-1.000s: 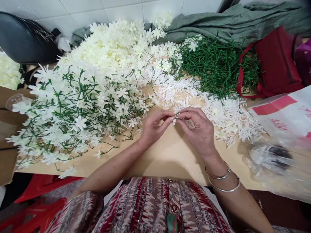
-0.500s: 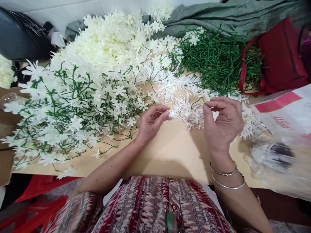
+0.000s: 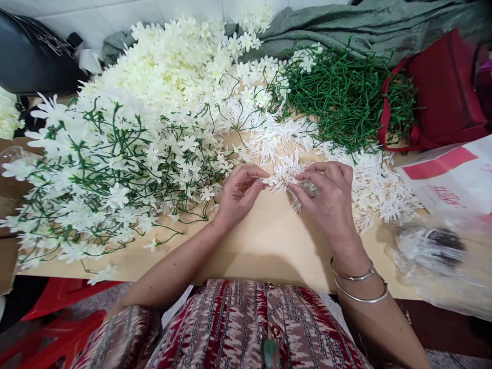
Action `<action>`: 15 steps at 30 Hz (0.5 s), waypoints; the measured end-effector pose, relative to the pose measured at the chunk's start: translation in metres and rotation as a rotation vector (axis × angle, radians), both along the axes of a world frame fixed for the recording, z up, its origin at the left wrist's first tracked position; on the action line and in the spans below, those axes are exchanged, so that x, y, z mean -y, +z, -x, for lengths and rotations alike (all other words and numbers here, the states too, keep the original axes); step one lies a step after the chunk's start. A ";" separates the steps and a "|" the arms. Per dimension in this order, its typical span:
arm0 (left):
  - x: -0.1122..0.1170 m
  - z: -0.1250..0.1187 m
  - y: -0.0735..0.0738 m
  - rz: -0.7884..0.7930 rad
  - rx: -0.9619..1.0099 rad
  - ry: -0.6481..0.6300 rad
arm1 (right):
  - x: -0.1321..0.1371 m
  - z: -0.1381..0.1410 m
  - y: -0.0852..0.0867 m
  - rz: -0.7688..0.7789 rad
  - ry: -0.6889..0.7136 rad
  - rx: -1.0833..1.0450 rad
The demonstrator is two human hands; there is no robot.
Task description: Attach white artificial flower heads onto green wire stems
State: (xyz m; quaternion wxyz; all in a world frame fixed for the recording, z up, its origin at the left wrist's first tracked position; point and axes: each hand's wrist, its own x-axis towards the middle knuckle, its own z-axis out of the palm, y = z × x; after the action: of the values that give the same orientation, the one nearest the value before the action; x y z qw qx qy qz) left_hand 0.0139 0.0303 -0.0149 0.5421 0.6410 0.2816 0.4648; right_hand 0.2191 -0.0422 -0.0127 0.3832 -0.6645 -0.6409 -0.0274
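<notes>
My left hand is pinched on a small cream flower piece above the tan table. A few centimetres to its right, my right hand has its thumb and fingers closed on a small white spiky piece taken from the pile of white stamen sprigs. Two metal bangles sit on my right wrist. Left of the hands lies a heap of green stems with white flowers on them. Behind it is a mound of loose cream flowers. Bare green stems are piled at the back right.
A red bag lies at the far right, with a white and red plastic bag and a clear plastic bag in front of it. A black bag sits at the back left. Grey-green cloth lies along the wall.
My right hand went out to the right over the white sprigs, then came back toward my left hand. My left hand stayed pinched in place.
</notes>
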 end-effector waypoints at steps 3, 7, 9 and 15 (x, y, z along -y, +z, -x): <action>0.001 0.001 0.001 -0.083 -0.079 0.034 | 0.001 -0.001 0.002 0.074 0.071 -0.065; 0.005 0.002 0.004 -0.064 -0.158 0.054 | 0.003 -0.001 0.010 0.081 0.109 -0.086; 0.006 0.003 0.007 -0.004 -0.136 -0.005 | 0.004 -0.004 0.014 0.018 0.000 -0.062; 0.006 0.001 0.006 0.016 -0.091 -0.019 | 0.004 -0.018 0.025 -0.032 -0.198 0.000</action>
State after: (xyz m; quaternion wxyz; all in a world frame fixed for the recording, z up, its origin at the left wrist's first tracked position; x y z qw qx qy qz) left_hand 0.0134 0.0248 -0.0085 0.5381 0.6597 0.3038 0.4277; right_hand 0.2371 -0.0465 0.0120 0.3893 -0.7184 -0.5715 -0.0753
